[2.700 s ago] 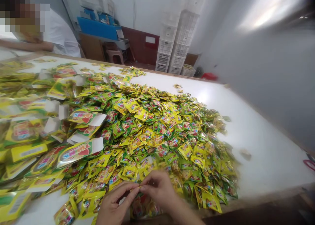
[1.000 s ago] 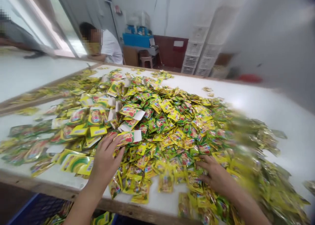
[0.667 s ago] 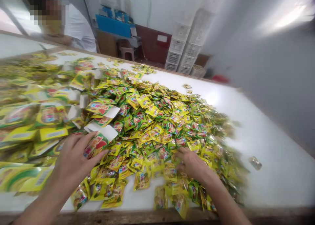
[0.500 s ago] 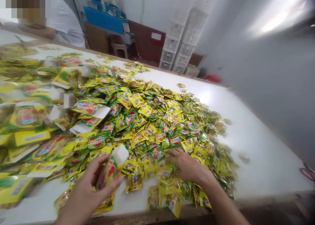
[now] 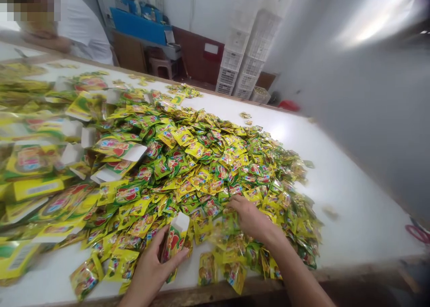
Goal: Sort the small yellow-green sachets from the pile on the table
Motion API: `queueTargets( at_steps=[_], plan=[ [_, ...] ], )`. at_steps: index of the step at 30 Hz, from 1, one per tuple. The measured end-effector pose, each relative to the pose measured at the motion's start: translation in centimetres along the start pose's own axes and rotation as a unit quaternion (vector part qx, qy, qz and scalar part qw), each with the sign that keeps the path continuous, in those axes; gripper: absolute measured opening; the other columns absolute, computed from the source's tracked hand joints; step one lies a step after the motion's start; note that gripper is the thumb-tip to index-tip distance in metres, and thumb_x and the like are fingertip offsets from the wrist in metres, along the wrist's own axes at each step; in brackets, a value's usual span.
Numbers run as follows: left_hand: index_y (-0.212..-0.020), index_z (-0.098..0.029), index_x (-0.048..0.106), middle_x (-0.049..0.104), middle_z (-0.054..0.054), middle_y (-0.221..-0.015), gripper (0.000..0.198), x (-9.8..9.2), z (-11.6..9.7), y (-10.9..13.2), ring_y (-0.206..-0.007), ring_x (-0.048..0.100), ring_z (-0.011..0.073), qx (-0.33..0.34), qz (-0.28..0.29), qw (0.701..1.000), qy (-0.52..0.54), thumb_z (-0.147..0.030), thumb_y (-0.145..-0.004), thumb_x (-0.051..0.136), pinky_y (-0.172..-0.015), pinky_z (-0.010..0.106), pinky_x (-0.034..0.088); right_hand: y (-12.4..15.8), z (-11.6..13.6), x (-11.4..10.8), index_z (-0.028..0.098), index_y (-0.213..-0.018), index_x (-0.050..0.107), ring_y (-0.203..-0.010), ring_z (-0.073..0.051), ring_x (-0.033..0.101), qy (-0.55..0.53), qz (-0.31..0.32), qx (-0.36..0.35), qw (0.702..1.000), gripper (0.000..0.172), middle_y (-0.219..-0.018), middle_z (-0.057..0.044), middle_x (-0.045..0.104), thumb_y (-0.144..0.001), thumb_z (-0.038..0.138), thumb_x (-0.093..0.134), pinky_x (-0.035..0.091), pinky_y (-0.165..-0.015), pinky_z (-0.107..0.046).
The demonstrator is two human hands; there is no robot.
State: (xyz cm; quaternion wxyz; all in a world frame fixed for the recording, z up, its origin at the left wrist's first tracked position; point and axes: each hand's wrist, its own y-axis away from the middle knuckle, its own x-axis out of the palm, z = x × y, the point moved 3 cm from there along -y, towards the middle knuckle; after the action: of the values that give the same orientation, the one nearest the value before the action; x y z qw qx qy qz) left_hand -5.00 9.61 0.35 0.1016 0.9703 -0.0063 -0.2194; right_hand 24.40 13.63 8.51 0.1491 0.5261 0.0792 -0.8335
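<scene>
Box carried nearer | left hand (image 5: 151,266) clamps green-yellow carton (image 5: 173,242), white flap open | right hand (image 5: 247,217) spread on sachets (image 5: 215,163)

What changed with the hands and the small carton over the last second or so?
The left hand took the small carton from the stack of cartons and drew it toward the table's near edge; it now grips it upright, flap open. The right hand slid slightly farther into the sachet pile, fingers spread on the packets. Pile, carton stack and table look unchanged.
</scene>
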Motion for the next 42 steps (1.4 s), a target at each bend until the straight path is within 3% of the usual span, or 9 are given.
queueTargets(
  at_steps=[3,10,18,23,25,29,33,38,42],
  plan=[
    [-0.133,-0.017,0.049,0.070,0.011,-0.120,0.078,0.1,0.4,0.0,-0.115,0.064,0.0322,-0.011,0.040,0.998,-0.042,-0.056,-0.069,0.072,-0.094,0.041,0.055,0.4,0.3,-1.1,0.020,-0.113,0.063,-0.113,-0.021,0.052,-0.016,0.016,-0.015,1.000,0.067,-0.117,-0.007,0.060,-0.060,-0.013,0.040,0.042,-0.096,-0.032],
    [-0.131,-0.019,0.053,0.070,0.011,-0.120,0.077,0.6,0.1,0.3,-0.112,0.065,0.0341,0.000,-0.009,1.000,-0.016,-0.058,-0.066,0.071,-0.099,0.048,0.050,1.5,1.8,0.6,0.027,-0.123,0.063,-0.113,-0.026,0.051,-0.011,0.125,-0.069,0.990,0.060,-0.121,-0.005,0.063,-0.068,0.003,0.062,0.039,-0.100,-0.040],
    [-0.133,-0.015,0.050,0.067,0.013,-0.126,0.077,0.1,0.1,0.0,-0.118,0.062,0.0338,-0.001,0.043,0.999,-0.021,-0.052,-0.069,0.072,-0.098,0.045,0.052,0.4,-0.3,1.1,0.026,-0.114,0.072,-0.110,-0.023,0.056,-0.088,0.069,-0.048,0.993,0.032,-0.114,-0.006,0.069,-0.086,0.013,0.063,0.042,-0.096,-0.035],
    [-0.134,-0.015,0.050,0.063,0.013,-0.133,0.077,0.2,0.4,0.0,-0.120,0.061,0.0318,0.003,0.037,0.999,-0.020,-0.052,-0.071,0.071,-0.100,0.042,0.051,0.4,0.3,0.4,0.025,-0.081,0.080,-0.091,-0.019,0.064,-0.136,0.143,-0.092,0.976,0.006,-0.089,-0.002,0.074,-0.080,0.022,0.076,0.047,-0.085,-0.028],
    [-0.133,-0.016,0.052,0.065,0.012,-0.131,0.077,0.1,0.3,0.0,-0.118,0.062,0.0318,0.009,0.029,0.999,-0.028,-0.052,-0.069,0.073,-0.098,0.041,0.053,0.4,0.9,0.0,0.024,-0.076,0.078,-0.092,-0.018,0.064,-0.141,0.126,-0.095,0.977,0.010,-0.089,-0.001,0.073,-0.083,0.021,0.072,0.045,-0.087,-0.028],
    [-0.132,-0.016,0.052,0.066,0.012,-0.129,0.073,0.2,0.2,-0.2,-0.116,0.064,0.0315,0.023,0.035,0.999,-0.035,-0.050,-0.070,0.072,-0.097,0.041,0.054,-0.7,2.1,0.4,0.020,-0.092,0.072,-0.091,-0.017,0.061,-0.149,0.013,-0.037,0.988,0.019,-0.090,-0.003,0.070,-0.093,0.013,0.055,0.044,-0.086,-0.029],
    [-0.134,-0.016,0.049,0.065,0.012,-0.130,0.073,0.3,0.2,-0.2,-0.120,0.061,0.0312,0.019,0.047,0.998,-0.037,-0.050,-0.072,0.071,-0.100,0.043,0.052,-2.6,3.6,4.1,0.020,-0.084,0.071,-0.077,-0.015,0.061,-0.156,0.041,-0.034,0.986,0.020,-0.077,0.001,0.067,-0.085,0.005,0.059,0.046,-0.073,-0.023],
    [-0.135,-0.017,0.046,0.065,0.012,-0.130,0.073,0.4,0.1,0.1,-0.122,0.060,0.0310,0.019,0.054,0.997,-0.044,-0.049,-0.074,0.070,-0.100,0.042,0.052,-3.5,4.2,6.9,0.020,-0.107,0.067,-0.098,-0.022,0.058,-0.144,0.046,-0.022,0.988,0.032,-0.105,-0.006,0.063,-0.076,0.016,0.075,0.045,-0.085,-0.030],
    [-0.134,-0.017,0.049,0.068,0.011,-0.126,0.072,0.5,0.2,0.3,-0.118,0.062,0.0306,0.032,0.037,0.996,-0.077,-0.048,-0.072,0.071,-0.096,0.039,0.055,-3.0,4.3,7.4,0.019,-0.095,0.065,-0.103,-0.027,0.053,-0.119,0.052,0.000,0.992,0.044,-0.104,-0.007,0.060,-0.057,0.022,0.089,0.042,-0.089,-0.036]
  ],
)
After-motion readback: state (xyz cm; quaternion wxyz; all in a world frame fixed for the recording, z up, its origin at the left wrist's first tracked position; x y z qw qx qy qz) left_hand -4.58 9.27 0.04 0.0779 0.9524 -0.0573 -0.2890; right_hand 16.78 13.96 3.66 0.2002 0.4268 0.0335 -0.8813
